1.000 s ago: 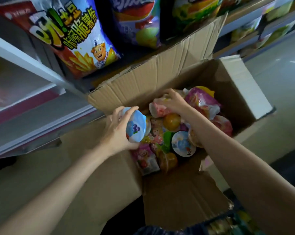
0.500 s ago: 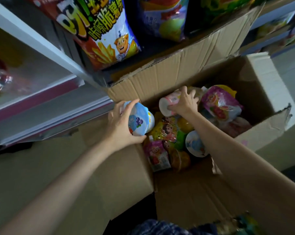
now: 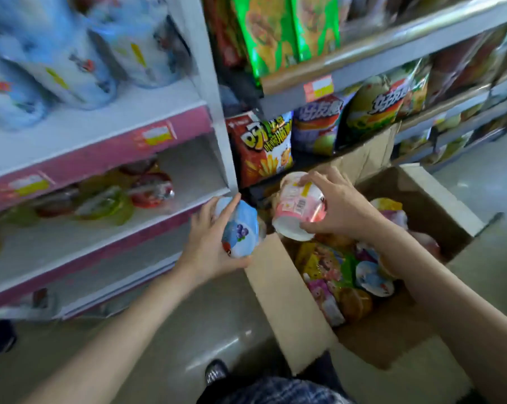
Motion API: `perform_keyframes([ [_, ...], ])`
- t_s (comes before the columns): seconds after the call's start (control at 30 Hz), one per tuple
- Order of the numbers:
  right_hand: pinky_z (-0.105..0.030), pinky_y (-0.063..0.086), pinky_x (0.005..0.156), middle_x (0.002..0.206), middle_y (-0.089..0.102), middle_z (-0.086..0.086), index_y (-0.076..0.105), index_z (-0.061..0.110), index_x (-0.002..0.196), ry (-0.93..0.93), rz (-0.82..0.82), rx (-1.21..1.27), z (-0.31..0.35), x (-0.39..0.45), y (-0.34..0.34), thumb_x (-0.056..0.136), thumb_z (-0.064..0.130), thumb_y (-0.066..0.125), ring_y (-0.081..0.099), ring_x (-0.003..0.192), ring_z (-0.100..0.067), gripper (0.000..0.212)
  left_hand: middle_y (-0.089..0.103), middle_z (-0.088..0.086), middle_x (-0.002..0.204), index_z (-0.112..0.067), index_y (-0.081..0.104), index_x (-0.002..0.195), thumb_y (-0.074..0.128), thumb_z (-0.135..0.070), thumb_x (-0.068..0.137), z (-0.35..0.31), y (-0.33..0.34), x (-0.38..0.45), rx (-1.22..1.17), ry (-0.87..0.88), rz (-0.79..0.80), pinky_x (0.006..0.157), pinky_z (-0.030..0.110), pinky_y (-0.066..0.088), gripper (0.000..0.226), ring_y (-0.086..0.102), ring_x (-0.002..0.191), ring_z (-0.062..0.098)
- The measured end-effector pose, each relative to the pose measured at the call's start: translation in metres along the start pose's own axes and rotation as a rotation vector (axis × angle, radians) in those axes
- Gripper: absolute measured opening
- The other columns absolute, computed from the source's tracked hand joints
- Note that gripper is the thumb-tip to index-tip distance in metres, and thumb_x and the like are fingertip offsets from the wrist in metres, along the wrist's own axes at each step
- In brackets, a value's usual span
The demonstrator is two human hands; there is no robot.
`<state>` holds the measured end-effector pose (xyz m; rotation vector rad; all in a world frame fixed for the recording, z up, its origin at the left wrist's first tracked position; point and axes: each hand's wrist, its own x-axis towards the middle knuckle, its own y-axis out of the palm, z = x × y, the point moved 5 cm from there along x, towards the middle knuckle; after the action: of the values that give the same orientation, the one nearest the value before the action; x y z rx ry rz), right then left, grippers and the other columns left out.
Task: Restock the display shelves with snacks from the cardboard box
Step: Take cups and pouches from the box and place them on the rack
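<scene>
Nearest the camera, a dark shoe (image 3: 215, 371) and a patch of plaid cloth (image 3: 278, 392) show at the lower edge, on a glossy floor (image 3: 188, 330). Two bare forearms reach forward from here. The left hand (image 3: 208, 243) curls its fingers and thumb round a blue cup (image 3: 240, 230) printed with berries, held tilted just left of the cardboard box (image 3: 287, 304) and level with the pink-edged shelf (image 3: 106, 243). The right hand (image 3: 338, 208) grips a pink cup (image 3: 298, 204) with a barcode label, lying on its side above the box's near left corner, its white lid turned down and toward the camera; the two cups are close but apart. The box stands open on the floor, flaps spread, holding assorted snacks (image 3: 342, 275): small colourful pouches and round lidded cups. Beyond the left hand, the shelf carries blurred jelly cups (image 3: 106, 199) in green and red. Behind the box, a red chip bag (image 3: 261, 147) stands upright beside a purple bag (image 3: 319, 123). Farthest up, blue packages (image 3: 71, 59) and green bags (image 3: 284, 27) fill the upper shelves
</scene>
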<state>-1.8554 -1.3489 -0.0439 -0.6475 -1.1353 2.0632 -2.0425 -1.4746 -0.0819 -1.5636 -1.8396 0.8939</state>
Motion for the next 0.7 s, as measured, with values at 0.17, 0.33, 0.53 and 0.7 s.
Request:
perform_keyframes([
  [0.17,-0.037,0.039,0.095,0.127,0.038,-0.003,0.05,0.022,0.124,-0.188,-0.168,-0.036,0.133,-0.007,-0.012,0.06,0.03,0.08,0.039,0.116,-0.027,0.071,0.03,0.015,0.139,-0.05,0.012,0.139,0.054,-0.066,0.051,0.021,-0.122,-0.052,0.192,0.121,-0.206,0.103,0.036,0.019,0.099,0.032,0.126,0.037],
  [0.33,-0.034,0.036,0.089,0.133,0.034,-0.008,0.052,0.02,0.12,-0.429,-0.364,-0.085,0.24,-0.007,-0.041,0.065,0.032,0.079,0.036,0.116,-0.028,0.063,0.026,0.016,0.142,-0.036,0.014,0.14,0.05,-0.068,0.053,0.03,-0.238,-0.087,0.163,0.115,-0.466,0.101,0.03,0.018,0.099,0.025,0.126,0.029],
  [0.53,-0.043,0.05,0.069,0.136,0.028,-0.008,0.051,0.016,0.118,-0.515,-0.77,-0.266,0.304,0.031,-0.075,0.067,0.025,0.075,0.028,0.116,-0.025,0.057,0.024,0.015,0.142,-0.034,0.025,0.14,0.052,-0.069,0.05,0.048,-0.309,-0.1,0.055,0.079,-0.64,0.105,0.027,0.017,0.1,0.024,0.13,0.027],
  [0.7,-0.045,0.056,0.061,0.135,0.023,-0.004,0.046,0.017,0.119,-0.46,-0.874,-0.484,0.309,0.094,-0.09,0.067,0.0,0.07,0.026,0.116,-0.031,0.059,0.027,0.018,0.142,-0.025,0.03,0.143,0.049,-0.07,0.052,0.046,-0.333,-0.085,0.204,0.1,-0.65,0.105,0.038,0.021,0.103,0.028,0.127,0.037],
])
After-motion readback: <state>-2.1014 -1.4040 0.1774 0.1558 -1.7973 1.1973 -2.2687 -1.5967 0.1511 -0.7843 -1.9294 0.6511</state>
